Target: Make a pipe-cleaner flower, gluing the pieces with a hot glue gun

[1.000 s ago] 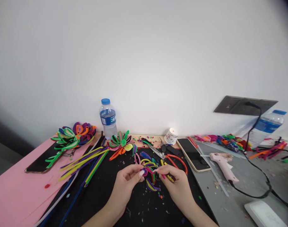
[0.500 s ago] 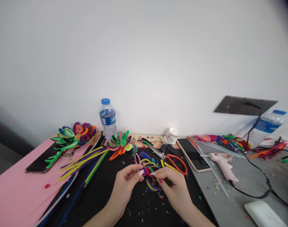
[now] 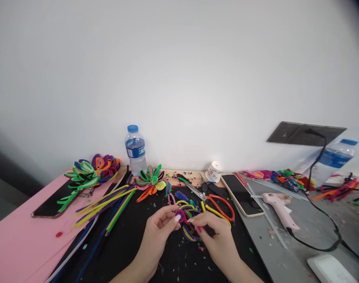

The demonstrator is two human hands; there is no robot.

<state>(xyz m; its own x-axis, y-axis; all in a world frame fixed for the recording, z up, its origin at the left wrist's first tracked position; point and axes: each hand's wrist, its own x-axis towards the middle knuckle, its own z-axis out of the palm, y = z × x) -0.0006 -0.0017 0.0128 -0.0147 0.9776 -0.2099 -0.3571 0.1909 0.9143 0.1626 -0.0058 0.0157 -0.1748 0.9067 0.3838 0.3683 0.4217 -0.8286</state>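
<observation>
Between my fingertips is a small coil of purple and magenta pipe cleaner. My left hand pinches the coil between thumb and forefinger. A pinkish-red strand of it runs across to my right hand, which is closed on that strand. Just behind and under my fingers lie bent pipe cleaner loops in purple, yellow and green. Red-handled scissors rest beyond my right hand. To the left of my hands, long yellow, purple and green pipe cleaners lie across the black mat.
Pipe cleaner flowers lie at the left by a dark phone. A water bottle and a paper cup stand along the wall. At right are another phone, a pink glue gun with its cord, and a white box.
The purple coil between my fingers shows more plainly and has turned a little towards me. Both hands stay almost in place. The whole view has shifted slightly.
</observation>
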